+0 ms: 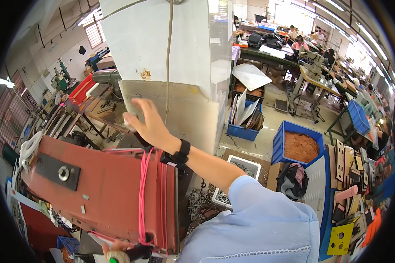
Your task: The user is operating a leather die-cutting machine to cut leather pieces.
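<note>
My right hand reaches up and left over the top of a big red machine head. Its fingers close on a small pale grey piece at the far edge of the machine. A black band is on that wrist, and the light blue sleeve fills the lower right. At the bottom edge my left hand grips a black handle with a green tip on the machine's near edge. Pink cords run down the red face between the two hands.
A wide white and grey pillar stands right behind the machine. A blue crate of brown cut pieces and a blue bin of sheets sit on the floor to the right. Cutting dies hang at far right. Other people sit at benches far back.
</note>
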The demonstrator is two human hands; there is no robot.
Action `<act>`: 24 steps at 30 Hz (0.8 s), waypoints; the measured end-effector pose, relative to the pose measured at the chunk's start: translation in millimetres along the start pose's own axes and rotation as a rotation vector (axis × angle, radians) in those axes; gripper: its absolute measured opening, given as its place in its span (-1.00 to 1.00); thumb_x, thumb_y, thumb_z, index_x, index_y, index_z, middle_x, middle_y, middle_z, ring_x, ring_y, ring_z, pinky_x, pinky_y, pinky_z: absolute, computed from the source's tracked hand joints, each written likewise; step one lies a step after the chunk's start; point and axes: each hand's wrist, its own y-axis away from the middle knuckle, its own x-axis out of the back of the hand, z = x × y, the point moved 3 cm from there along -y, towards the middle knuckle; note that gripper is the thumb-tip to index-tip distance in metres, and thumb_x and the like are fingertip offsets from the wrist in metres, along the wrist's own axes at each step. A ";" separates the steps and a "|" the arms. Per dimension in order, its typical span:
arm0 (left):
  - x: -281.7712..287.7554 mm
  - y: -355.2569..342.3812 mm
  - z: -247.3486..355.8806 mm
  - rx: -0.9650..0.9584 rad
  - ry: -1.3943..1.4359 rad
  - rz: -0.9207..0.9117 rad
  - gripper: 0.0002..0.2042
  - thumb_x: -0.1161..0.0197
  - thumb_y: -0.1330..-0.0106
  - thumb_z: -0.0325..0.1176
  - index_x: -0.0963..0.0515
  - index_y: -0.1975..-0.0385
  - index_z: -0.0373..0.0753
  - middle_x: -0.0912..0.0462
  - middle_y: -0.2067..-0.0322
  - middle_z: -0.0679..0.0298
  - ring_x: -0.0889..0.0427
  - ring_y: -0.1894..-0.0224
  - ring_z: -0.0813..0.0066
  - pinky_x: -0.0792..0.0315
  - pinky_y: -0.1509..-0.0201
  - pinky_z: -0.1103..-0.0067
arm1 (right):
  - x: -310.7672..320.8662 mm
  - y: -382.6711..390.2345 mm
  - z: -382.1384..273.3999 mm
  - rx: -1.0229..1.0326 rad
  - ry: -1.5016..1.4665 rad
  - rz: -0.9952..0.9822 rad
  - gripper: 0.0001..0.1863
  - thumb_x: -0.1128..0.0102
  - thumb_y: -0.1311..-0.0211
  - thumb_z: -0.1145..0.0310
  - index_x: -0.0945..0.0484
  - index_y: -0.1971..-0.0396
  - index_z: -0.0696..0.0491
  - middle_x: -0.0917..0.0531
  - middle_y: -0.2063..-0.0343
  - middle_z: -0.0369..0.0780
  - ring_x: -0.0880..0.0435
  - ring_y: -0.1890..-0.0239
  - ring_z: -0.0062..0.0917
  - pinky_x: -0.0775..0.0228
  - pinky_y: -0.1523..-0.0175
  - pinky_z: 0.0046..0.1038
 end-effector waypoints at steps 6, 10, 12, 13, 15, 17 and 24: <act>-28.5 6.7 -31.2 -0.136 -0.336 -0.491 -0.33 -0.04 -0.33 -0.38 0.00 -0.43 -0.35 -0.12 -0.40 -0.05 -0.19 -0.42 0.06 -0.15 -0.41 0.28 | -29.9 50.6 -66.1 -0.036 -0.184 -0.571 -0.58 -0.04 -0.46 0.20 -0.37 -0.15 0.17 -0.52 -0.01 -0.12 -0.42 -0.19 -0.33 -0.18 -0.33 -0.35; -54.8 0.9 -8.7 0.055 -0.500 -0.655 -0.52 -0.19 -0.18 -0.52 -0.42 -0.16 -0.40 -0.34 -0.29 -0.08 -0.32 -0.35 0.01 -0.14 -0.41 0.32 | -39.1 97.9 -78.0 -0.320 -0.478 -0.815 -0.61 -0.07 -0.44 0.26 -0.39 -0.13 0.14 -0.51 -0.02 -0.15 -0.46 -0.17 -0.43 -0.27 -0.28 -0.35; -26.8 11.7 -26.7 0.144 -0.512 -0.609 -0.60 -0.26 -0.19 -0.53 -0.53 -0.07 -0.32 -0.48 -0.20 0.02 -0.45 -0.26 0.09 -0.26 -0.34 0.39 | -49.6 100.4 -67.5 -0.285 -0.313 -0.629 -0.58 -0.22 -0.30 0.45 -0.38 -0.13 0.11 -0.59 0.09 -0.21 -0.61 0.06 -0.53 -0.49 -0.07 -0.44; -14.2 16.4 -32.0 0.145 -0.566 -0.604 -0.63 -0.29 -0.21 -0.50 -0.53 -0.05 -0.31 -0.49 -0.19 0.02 -0.48 -0.23 0.07 -0.31 -0.30 0.40 | -48.5 96.4 -67.0 -0.413 -0.308 -0.555 -0.58 -0.23 -0.30 0.41 -0.37 -0.12 0.11 -0.62 0.20 -0.22 -0.64 0.13 -0.54 -0.50 -0.05 -0.45; 5.5 15.1 -43.7 0.165 -0.599 -0.601 -0.67 -0.30 -0.26 -0.45 -0.54 -0.03 -0.31 -0.54 -0.13 0.03 -0.51 -0.18 0.06 -0.36 -0.25 0.41 | -39.3 83.9 -49.7 -0.378 -0.350 -0.359 -0.64 -0.18 -0.37 0.36 -0.41 -0.10 0.10 -0.61 0.25 -0.26 -0.63 0.20 -0.61 -0.49 0.06 -0.54; 26.0 14.5 -57.3 0.191 -0.627 -0.508 -0.70 -0.29 -0.30 -0.40 -0.54 -0.01 -0.30 -0.58 -0.08 0.05 -0.53 -0.15 0.07 -0.39 -0.22 0.42 | -30.0 68.0 -34.0 -0.312 -0.327 -0.282 -0.63 -0.19 -0.35 0.33 -0.43 -0.08 0.13 -0.61 0.25 -0.25 -0.61 0.18 -0.59 -0.45 0.01 -0.54; 33.1 -8.5 -104.3 -0.055 -0.959 -0.340 -0.69 -0.29 -0.29 -0.32 -0.54 0.02 -0.31 -0.54 -0.12 0.02 -0.49 -0.17 0.03 -0.41 -0.19 0.35 | -23.3 26.7 2.5 -0.315 -0.293 -0.143 -0.55 -0.23 -0.32 0.34 -0.40 -0.14 0.16 -0.56 0.13 -0.22 -0.55 0.07 -0.55 -0.35 -0.11 -0.53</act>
